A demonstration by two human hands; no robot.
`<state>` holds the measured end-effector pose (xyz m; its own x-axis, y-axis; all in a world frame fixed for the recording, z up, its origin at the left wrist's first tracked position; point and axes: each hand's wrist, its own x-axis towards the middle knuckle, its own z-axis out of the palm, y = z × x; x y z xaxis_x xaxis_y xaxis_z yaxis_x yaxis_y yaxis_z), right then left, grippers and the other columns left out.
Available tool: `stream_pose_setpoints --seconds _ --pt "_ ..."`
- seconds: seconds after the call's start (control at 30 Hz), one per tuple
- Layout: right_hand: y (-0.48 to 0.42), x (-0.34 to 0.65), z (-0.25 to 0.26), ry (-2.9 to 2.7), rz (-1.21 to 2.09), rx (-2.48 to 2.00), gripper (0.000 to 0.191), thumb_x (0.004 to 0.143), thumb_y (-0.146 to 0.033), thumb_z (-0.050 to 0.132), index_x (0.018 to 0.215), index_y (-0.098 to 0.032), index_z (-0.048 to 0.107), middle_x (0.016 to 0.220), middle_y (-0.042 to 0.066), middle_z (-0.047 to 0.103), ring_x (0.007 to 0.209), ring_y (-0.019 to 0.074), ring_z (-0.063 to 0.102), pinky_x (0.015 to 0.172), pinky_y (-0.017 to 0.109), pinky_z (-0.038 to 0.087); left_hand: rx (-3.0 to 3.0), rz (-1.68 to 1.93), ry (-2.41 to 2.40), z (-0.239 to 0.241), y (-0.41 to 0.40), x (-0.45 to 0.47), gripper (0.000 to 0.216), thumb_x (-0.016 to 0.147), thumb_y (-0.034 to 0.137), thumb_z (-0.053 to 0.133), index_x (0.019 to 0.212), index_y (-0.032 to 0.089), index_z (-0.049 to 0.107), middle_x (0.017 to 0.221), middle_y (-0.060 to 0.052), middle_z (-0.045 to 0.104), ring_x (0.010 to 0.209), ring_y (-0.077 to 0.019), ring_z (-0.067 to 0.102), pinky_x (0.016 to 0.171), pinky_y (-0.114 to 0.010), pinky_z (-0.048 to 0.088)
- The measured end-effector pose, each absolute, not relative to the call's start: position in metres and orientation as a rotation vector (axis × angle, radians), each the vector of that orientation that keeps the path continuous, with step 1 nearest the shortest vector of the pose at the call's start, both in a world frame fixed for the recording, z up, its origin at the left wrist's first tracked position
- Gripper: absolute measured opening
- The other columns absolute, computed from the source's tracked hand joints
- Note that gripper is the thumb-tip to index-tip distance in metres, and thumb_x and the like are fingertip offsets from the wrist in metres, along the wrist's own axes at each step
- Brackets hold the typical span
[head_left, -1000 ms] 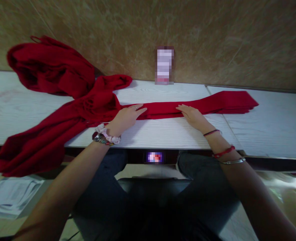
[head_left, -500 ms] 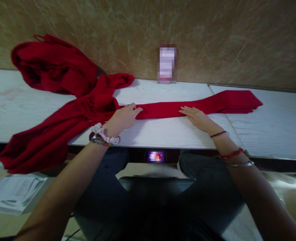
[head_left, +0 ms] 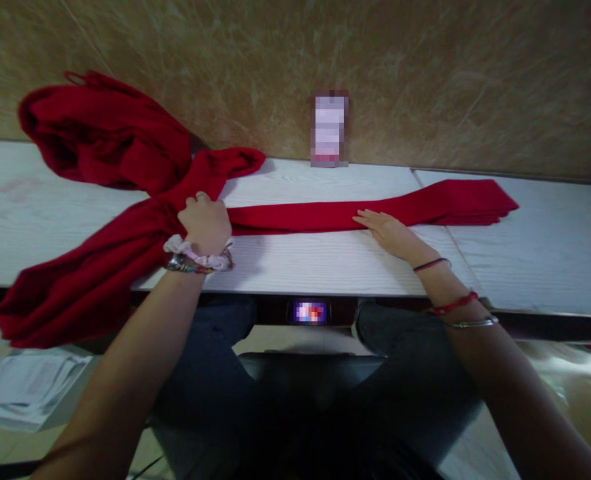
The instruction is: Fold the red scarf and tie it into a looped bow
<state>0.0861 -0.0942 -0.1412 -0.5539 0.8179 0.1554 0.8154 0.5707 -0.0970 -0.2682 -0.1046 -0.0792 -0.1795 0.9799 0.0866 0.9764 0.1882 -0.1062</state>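
A long red cloth [head_left: 325, 215] lies across the white table [head_left: 325, 263]. Its right part is folded into a narrow flat band ending at the right. Its left part is loose and bunched, piled against the wall and hanging over the table's front edge. My left hand [head_left: 203, 223] is closed round the cloth where the flat band meets the bunched part. My right hand [head_left: 385, 230] lies flat with fingers stretched out, pressing on the band near its middle. Bracelets and a scrunchie are on my left wrist, thin bangles on my right.
A small blurred upright object [head_left: 329, 130] stands against the brown wall at the back of the table. A seam splits the table at the right. Papers [head_left: 20, 387] lie low at the left. My legs and a dark seat are below the table edge.
My left hand slid left along the band and closed on the cloth at the bunched part. The right hand stayed flat on the band.
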Motion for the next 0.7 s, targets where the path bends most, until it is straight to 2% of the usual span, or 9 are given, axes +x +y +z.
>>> stream_pose_setpoints --seconds 0.07,0.17,0.23,0.33,0.43,0.57,0.7 --pt "-0.095 0.086 -0.141 -2.607 0.03 -1.38 0.054 0.087 -0.005 0.036 0.138 -0.019 0.049 0.145 0.009 0.046 0.133 0.022 0.043 0.11 0.048 0.036 -1.774 -0.065 -2.381 -0.073 -0.099 -0.286 0.049 0.095 0.022 0.02 0.121 0.003 0.058 0.128 -0.024 0.048 0.115 -0.0348 0.045 0.082 -0.046 0.046" --pt "-0.096 0.084 -0.14 -2.594 0.028 -1.4 0.054 0.087 -0.005 0.035 0.138 -0.018 0.05 0.145 0.009 0.046 0.133 0.0221 0.043 0.11 0.047 0.036 -1.57 -0.112 -2.452 -0.066 -0.101 -0.304 0.046 0.095 0.021 0.024 0.123 0.005 0.056 0.134 -0.023 0.046 0.122 -0.0356 0.04 0.092 -0.052 0.041" --pt "-0.096 0.082 -0.14 -2.594 0.017 -1.414 0.053 0.087 -0.005 0.035 0.137 -0.016 0.05 0.144 0.01 0.047 0.133 0.0221 0.042 0.11 0.046 0.035 -1.723 -0.086 -2.324 -0.067 -0.107 -0.301 0.044 0.094 0.02 0.027 0.126 0.007 0.055 0.14 -0.022 0.039 0.126 -0.0378 0.035 0.097 -0.06 0.034" --pt "-0.095 0.081 -0.141 -2.589 -0.006 -1.424 0.052 0.088 -0.005 0.035 0.136 -0.015 0.051 0.144 0.01 0.047 0.133 0.0219 0.043 0.11 0.046 0.036 -2.199 -0.039 -1.901 -0.079 -0.113 -0.275 0.051 0.089 0.018 0.039 0.14 0.017 0.043 0.151 -0.02 0.026 0.136 -0.0407 0.025 0.102 -0.068 0.023" --pt "-0.095 0.081 -0.142 -2.582 -0.023 -1.421 0.053 0.087 -0.003 0.035 0.136 -0.015 0.051 0.144 0.01 0.047 0.133 0.0218 0.043 0.11 0.047 0.036 -2.555 0.043 -1.546 -0.096 -0.105 -0.246 0.056 0.086 0.014 0.044 0.141 0.021 0.042 0.154 -0.014 0.025 0.141 -0.0321 0.022 0.11 -0.053 0.024" --pt "-0.095 0.083 -0.142 -2.591 -0.057 -1.393 0.05 0.088 -0.004 0.036 0.135 -0.011 0.052 0.143 0.013 0.048 0.134 0.0217 0.042 0.111 0.045 0.036 -2.788 0.115 -1.365 -0.105 -0.087 -0.236 0.055 0.087 0.012 0.038 0.141 0.014 0.041 0.144 -0.014 0.04 0.13 -0.0205 0.043 0.107 -0.032 0.035" --pt "-0.096 0.082 -0.139 -2.619 -0.059 -1.291 0.042 0.094 -0.013 0.039 0.133 -0.012 0.054 0.141 0.012 0.05 0.135 0.0217 0.04 0.112 0.045 0.036 -2.795 0.094 -1.286 -0.103 -0.084 -0.239 0.053 0.084 0.009 0.041 0.136 0.016 0.048 0.131 -0.012 0.051 0.115 -0.0182 0.055 0.097 -0.026 0.042"
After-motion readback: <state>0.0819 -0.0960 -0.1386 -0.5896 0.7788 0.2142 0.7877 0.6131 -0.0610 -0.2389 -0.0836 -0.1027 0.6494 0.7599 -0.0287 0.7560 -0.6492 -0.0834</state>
